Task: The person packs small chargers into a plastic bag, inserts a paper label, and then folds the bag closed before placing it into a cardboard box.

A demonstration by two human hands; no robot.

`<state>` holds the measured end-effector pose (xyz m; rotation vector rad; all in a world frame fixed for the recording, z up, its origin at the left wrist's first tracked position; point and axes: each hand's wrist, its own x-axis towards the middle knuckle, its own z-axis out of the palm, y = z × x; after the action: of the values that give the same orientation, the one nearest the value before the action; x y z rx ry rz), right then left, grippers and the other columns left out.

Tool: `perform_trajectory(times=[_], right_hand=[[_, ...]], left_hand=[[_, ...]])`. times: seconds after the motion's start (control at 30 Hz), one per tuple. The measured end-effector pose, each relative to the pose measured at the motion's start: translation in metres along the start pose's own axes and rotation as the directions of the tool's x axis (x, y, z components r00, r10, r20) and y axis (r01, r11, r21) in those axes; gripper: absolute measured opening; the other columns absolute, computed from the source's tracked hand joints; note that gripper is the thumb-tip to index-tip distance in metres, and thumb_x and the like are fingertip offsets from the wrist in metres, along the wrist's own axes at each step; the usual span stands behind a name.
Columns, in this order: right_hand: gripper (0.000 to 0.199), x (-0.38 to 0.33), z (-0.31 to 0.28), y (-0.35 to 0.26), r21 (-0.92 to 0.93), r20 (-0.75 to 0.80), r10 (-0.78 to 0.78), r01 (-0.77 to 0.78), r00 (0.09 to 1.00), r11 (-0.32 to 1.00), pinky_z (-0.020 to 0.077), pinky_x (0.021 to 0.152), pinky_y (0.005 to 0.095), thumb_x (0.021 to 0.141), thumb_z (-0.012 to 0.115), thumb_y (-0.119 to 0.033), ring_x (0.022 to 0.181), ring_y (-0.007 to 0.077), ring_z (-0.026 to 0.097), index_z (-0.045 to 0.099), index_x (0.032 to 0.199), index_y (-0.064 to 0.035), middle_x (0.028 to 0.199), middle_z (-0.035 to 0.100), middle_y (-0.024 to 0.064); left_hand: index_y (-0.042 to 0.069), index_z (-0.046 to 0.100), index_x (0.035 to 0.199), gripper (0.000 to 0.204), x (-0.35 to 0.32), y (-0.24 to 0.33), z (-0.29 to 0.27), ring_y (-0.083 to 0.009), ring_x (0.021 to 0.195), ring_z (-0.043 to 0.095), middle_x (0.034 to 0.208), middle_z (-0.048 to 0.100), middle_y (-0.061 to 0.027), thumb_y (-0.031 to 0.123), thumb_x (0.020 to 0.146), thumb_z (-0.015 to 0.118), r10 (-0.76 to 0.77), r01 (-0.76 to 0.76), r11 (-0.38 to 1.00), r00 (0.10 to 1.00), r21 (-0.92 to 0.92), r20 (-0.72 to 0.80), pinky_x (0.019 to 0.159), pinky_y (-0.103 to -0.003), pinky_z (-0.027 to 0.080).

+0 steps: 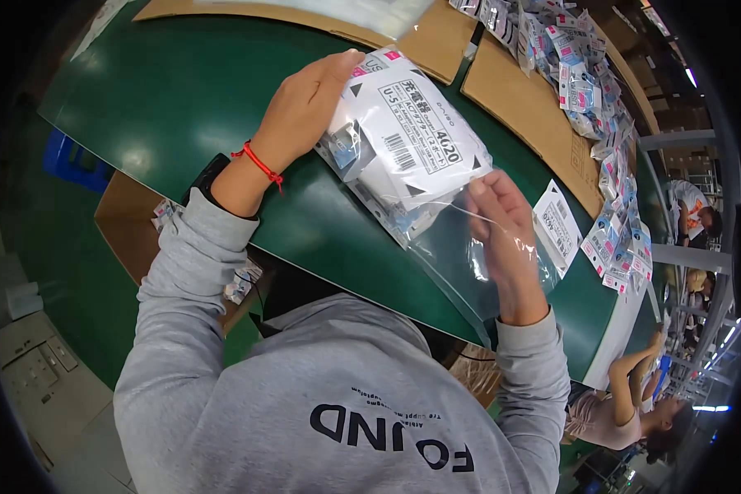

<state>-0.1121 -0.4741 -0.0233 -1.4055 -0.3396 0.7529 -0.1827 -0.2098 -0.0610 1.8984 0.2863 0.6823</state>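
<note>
Over the green table lies a clear plastic bag (445,255) filled with small packages, a white printed label sheet (412,123) showing flat through its upper side. My left hand (309,99) grips the bag's far left side, its thumb along the top and the other fingers mostly hidden behind. At the near right, my right hand (502,226) pinches the plastic close to the label's corner, thumb against fingers. The bag's loose, unfilled end trails below that hand toward the table's front edge. Beside it on the right rests another white label sheet (556,226).
A pile of small blister packs (580,86) runs along the right side. Flat cardboard (535,123) and clear plastic sheeting (329,12) lie at the far side. Under the table's left edge stands an open carton (128,218) near a blue stool (74,165). A co-worker (626,407) sits at right.
</note>
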Motion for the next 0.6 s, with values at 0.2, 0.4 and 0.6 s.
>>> perform_trajectory(times=[0.2, 0.4, 0.6], right_hand=[[0.012, 0.009, -0.004, -0.006, -0.145, 0.049, 0.046, -0.038, 0.998, 0.989, 0.0214, 0.046, 0.0154, 0.093, 0.058, -0.02, 0.051, 0.0001, 0.032, 0.053, 0.088, -0.0099, 0.066, 0.046, -0.0066], [0.01, 0.013, 0.003, -0.003, -0.218, -0.07, 0.012, -0.028, 0.997, 0.976, 0.0211, 0.046, 0.0152, 0.093, 0.058, -0.019, 0.051, -0.0009, 0.031, 0.055, 0.091, -0.0095, 0.064, 0.044, -0.0081], [0.012, 0.016, 0.002, -0.003, -0.021, -0.076, 0.033, -0.035, 0.997, 0.999, 0.021, 0.046, 0.0167, 0.092, 0.059, -0.019, 0.052, -0.0001, 0.031, 0.056, 0.092, -0.008, 0.062, 0.043, -0.0077]], left_hand=[[0.002, 0.062, 0.115, 0.052, 0.003, 0.001, 0.001, -0.0278, 0.093, 0.062, 0.103, 0.066, -0.0166, 0.045, 0.098, 0.039, 0.032, -0.033, 0.997, 0.999, 0.064, 0.015, 0.085, -0.032, 0.046], [0.003, 0.062, 0.114, 0.049, 0.004, 0.0, 0.002, -0.0277, 0.09, 0.063, 0.1, 0.066, -0.0158, 0.044, 0.098, 0.041, 0.089, -0.089, 0.992, 0.996, 0.09, -0.006, 0.081, -0.032, 0.047], [0.003, 0.063, 0.114, 0.048, 0.003, 0.0, 0.002, -0.0269, 0.088, 0.063, 0.099, 0.067, -0.0155, 0.043, 0.097, 0.043, 0.125, -0.125, 0.984, 0.992, 0.13, 0.008, 0.08, -0.031, 0.048]])
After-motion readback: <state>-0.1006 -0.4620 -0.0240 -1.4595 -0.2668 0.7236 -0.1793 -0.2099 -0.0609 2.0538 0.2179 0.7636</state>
